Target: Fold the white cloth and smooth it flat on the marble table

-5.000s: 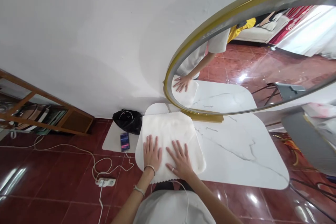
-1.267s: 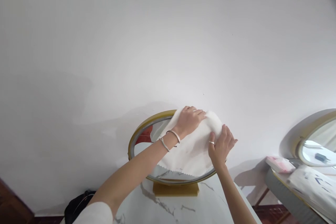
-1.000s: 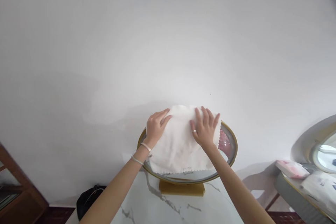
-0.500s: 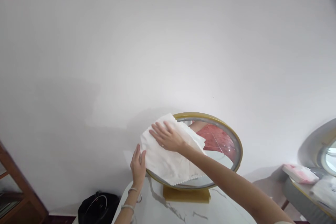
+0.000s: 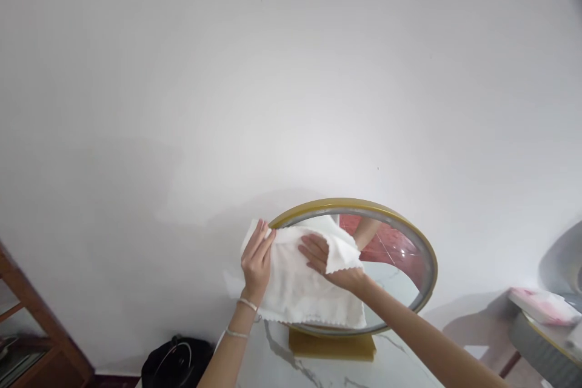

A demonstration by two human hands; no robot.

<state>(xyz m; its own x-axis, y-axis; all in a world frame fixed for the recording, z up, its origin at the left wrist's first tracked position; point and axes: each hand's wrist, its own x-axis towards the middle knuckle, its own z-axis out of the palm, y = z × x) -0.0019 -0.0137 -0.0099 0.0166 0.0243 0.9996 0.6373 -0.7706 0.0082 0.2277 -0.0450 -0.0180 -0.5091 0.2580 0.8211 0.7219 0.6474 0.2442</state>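
A white cloth (image 5: 304, 291) with a scalloped edge hangs over the left part of a round, gold-framed mirror (image 5: 411, 254). My left hand (image 5: 257, 260) grips the cloth by its upper left corner at the mirror's left rim, where the cloth covers the frame. Against the glass, my right hand (image 5: 334, 264) lies flat on the cloth with its fingers stretched out. A folded flap of cloth drapes over part of its back. The mirror reflects my right forearm and a red floor.
The mirror's gold base (image 5: 331, 345) stands on a white, marble-patterned tabletop (image 5: 277, 364) by a pale wall. A black bag (image 5: 175, 361) sits lower left, near a wooden cabinet (image 5: 31, 321). At right, a pink-and-white packet (image 5: 543, 306) lies on a grey piece of furniture (image 5: 539, 339).
My left hand has moved up and right and taken hold of the cloth's corner. The right hand has slid right and down, and the cloth has folded over it.
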